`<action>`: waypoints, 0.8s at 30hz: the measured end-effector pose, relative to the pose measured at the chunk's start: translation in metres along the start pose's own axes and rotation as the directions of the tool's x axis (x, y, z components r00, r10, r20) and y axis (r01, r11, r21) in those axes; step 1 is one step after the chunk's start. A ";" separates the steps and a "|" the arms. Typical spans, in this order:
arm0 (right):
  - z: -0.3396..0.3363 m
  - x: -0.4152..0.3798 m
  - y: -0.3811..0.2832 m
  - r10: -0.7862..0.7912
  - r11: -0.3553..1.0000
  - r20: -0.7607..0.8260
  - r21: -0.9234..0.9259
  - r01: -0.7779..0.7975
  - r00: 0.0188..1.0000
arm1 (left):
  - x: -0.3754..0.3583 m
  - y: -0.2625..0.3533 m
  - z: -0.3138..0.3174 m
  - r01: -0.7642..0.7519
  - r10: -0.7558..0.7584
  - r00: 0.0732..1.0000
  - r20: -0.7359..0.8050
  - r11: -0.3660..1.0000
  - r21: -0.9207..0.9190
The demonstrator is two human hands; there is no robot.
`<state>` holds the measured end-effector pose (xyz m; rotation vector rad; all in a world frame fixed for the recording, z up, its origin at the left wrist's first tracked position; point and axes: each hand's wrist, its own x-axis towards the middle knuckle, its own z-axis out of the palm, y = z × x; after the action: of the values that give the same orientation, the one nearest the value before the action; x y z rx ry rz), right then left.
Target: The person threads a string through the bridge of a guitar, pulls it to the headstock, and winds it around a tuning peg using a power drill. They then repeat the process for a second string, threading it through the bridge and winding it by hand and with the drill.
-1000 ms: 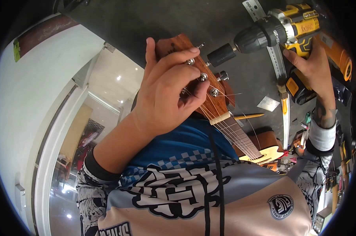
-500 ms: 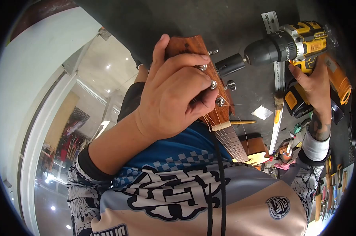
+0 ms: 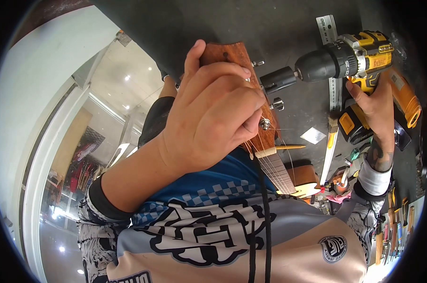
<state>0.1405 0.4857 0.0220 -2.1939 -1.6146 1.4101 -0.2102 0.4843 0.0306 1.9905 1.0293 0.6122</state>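
One ukulele headstock (image 3: 232,54), one yellow-black cordless drill (image 3: 359,52), two hands on the job. Left hand (image 3: 208,118) comes in from lower left, forearm angled up, fingers curled tight over the headstock face, thumb poking up past its top edge, fingertips pressed down near the strings; one silver tuner post (image 3: 265,124) peeks out just beside the index knuckle, others hidden under the fingers. Right hand (image 3: 376,106) is up at the right, wrist bent, wrapped round the drill's grip, so it's clenched on that tool. Drill points left, w/ a black winder bit (image 3: 278,79) in the chuck sitting at the headstock's right edge, just above a tuner button (image 3: 277,104); can't tell if it's seated on a peg. Neck (image 3: 274,170) runs down-right to the uke body (image 3: 308,181) against the person's jersey. On the dark bench behind: one steel ruler (image 3: 333,70) under the drill, one brush w/ yellow handle (image 3: 330,146), one small metal square (image 3: 314,135), a row of wooden-handled tools (image 3: 393,226) toward the bench's right edge.
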 end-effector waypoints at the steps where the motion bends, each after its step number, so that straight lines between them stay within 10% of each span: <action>1: 0.000 0.000 0.001 0.000 1.000 -0.004 0.016 0.000 1.000 | 0.000 -0.001 -0.002 0.000 0.000 1.000 0.005 1.000 -0.007; 24: 0.001 -0.002 0.000 0.014 1.000 -0.003 0.013 -0.014 1.000 | -0.001 -0.001 -0.016 -0.074 0.073 0.993 0.097 0.997 0.010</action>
<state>0.1395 0.4841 0.0229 -2.2034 -1.5884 1.4160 -0.2225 0.4901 0.0390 2.0563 0.9074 0.5433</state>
